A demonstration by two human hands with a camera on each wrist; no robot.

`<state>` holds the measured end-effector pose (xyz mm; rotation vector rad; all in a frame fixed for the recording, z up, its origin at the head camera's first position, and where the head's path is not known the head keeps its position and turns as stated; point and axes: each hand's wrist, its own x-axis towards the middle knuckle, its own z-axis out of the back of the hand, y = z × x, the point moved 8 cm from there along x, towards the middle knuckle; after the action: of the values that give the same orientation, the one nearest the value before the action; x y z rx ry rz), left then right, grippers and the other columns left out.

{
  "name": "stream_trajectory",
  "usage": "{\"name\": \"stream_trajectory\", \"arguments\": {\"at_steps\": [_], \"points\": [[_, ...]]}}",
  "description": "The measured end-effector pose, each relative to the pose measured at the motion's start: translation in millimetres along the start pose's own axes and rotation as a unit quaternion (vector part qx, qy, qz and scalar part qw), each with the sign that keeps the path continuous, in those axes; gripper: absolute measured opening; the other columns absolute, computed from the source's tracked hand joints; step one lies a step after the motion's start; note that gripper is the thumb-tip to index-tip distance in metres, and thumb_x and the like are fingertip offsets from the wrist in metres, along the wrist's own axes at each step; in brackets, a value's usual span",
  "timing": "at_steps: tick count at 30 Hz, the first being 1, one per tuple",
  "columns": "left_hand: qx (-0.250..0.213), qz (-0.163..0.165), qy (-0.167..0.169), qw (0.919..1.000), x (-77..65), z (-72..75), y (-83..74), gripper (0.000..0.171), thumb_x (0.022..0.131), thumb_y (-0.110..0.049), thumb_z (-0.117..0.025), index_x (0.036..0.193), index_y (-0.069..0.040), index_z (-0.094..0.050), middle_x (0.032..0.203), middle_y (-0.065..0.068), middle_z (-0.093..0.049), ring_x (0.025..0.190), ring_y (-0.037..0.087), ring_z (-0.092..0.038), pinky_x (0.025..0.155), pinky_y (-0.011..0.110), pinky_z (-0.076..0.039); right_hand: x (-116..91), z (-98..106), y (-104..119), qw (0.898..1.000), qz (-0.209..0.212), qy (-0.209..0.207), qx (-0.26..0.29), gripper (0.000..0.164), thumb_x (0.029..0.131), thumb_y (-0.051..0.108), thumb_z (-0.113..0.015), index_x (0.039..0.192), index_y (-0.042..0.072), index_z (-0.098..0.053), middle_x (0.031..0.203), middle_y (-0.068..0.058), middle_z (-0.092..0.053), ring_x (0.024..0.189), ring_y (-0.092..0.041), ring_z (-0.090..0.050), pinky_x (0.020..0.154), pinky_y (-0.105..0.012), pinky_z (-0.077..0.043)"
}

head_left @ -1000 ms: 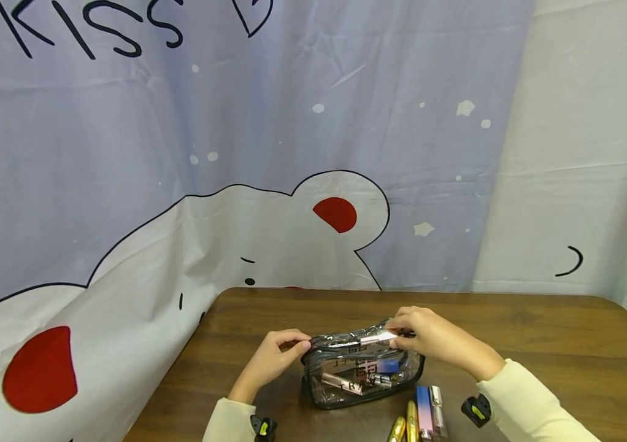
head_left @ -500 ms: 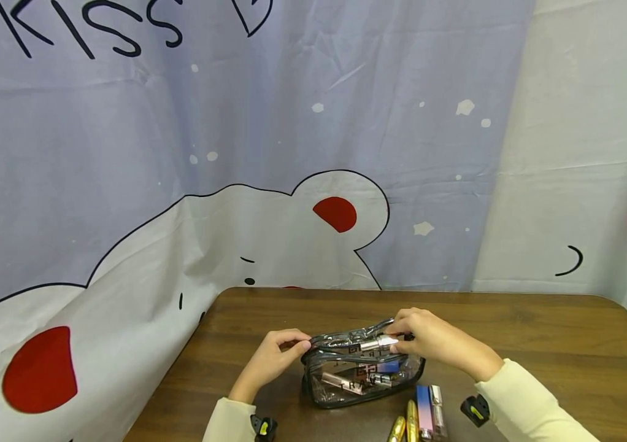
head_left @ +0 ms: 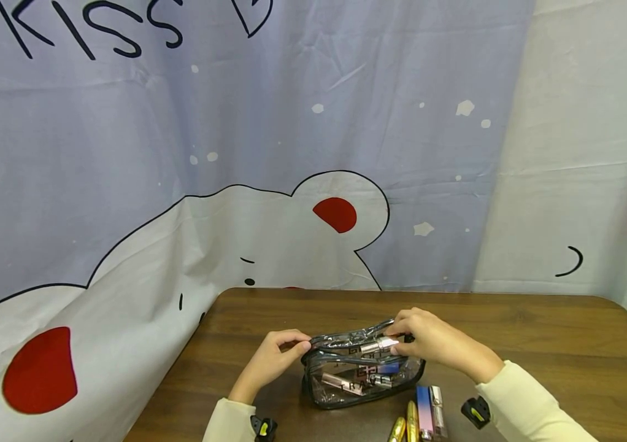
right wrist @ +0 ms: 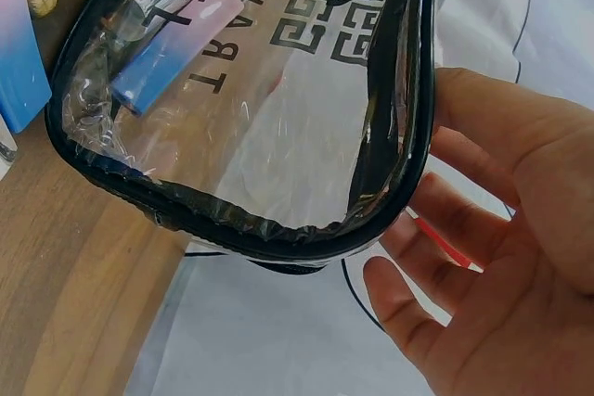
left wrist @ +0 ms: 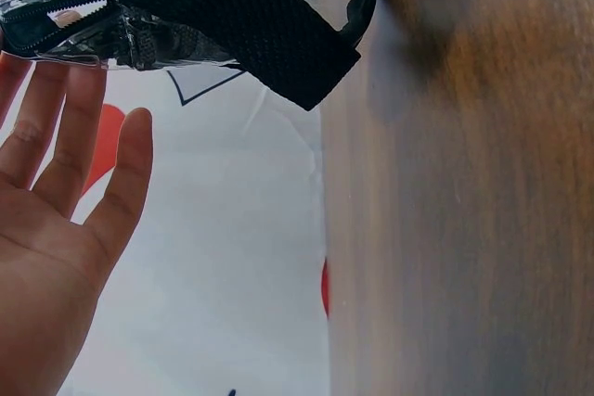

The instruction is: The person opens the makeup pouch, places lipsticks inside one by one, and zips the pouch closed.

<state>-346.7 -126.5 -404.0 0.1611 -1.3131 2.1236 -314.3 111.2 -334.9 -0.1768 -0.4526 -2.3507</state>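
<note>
A clear zip pouch (head_left: 324, 368) with black trim stands on the table, its top unzipped. My left hand (head_left: 272, 362) pinches the pouch's upper left corner between thumb and forefinger. In the left wrist view a black woven strap (left wrist: 232, 16) hangs in front of that hand's fingertips. At the opening's right side, my right hand (head_left: 424, 337) holds a silvery lip gloss tube (head_left: 376, 345) by one end, its other end pointing left inside the pouch. The right wrist view hides those fingertips behind the pouch edge. A pink-and-blue tube (right wrist: 181, 44) and several silvery tubes lie inside.
In front of the pouch's right end lie two gold tubes (head_left: 411, 420), a blue-to-pink tube (head_left: 424, 411) and a clear tube with a silver cap (head_left: 437, 410). The wooden table (head_left: 534, 356) meets a printed cloth (head_left: 269, 239) behind.
The silvery lip gloss tube has dropped slightly lower into the pouch with my right hand. The pouch's mouth gapes a little wider on the right. My left hand stays put.
</note>
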Motion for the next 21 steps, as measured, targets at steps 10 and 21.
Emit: {"name": "stream_trajectory", "arguments": {"at_steps": [10,21], "points": [[0.000,0.002,0.003,1.0000,0.2,-0.6,0.9,0.017,0.094,-0.021,-0.062,0.099,-0.009,-0.073,0.095,0.008,-0.072,0.083,0.001,-0.061,0.075,0.026,-0.052,-1.5,-0.1,-1.0,1.000,-0.010,-0.006,-0.016,0.026,0.080,0.024,-0.076,0.104,0.013,-0.074,0.101,0.001,-0.067,0.092,-0.020,-0.057,0.076,-0.037,-0.046],[-0.002,0.007,-0.001,1.0000,0.1,-0.5,-2.3,0.015,0.094,-0.013,-0.061,0.099,-0.005,-0.072,0.095,0.013,-0.071,0.082,-0.001,-0.060,0.074,0.026,-0.051,-2.5,0.4,-1.7,1.000,-0.013,-0.011,-0.006,0.022,0.081,0.020,-0.076,0.102,0.013,-0.074,0.098,0.003,-0.066,0.090,-0.018,-0.056,0.075,-0.035,-0.046]]}}
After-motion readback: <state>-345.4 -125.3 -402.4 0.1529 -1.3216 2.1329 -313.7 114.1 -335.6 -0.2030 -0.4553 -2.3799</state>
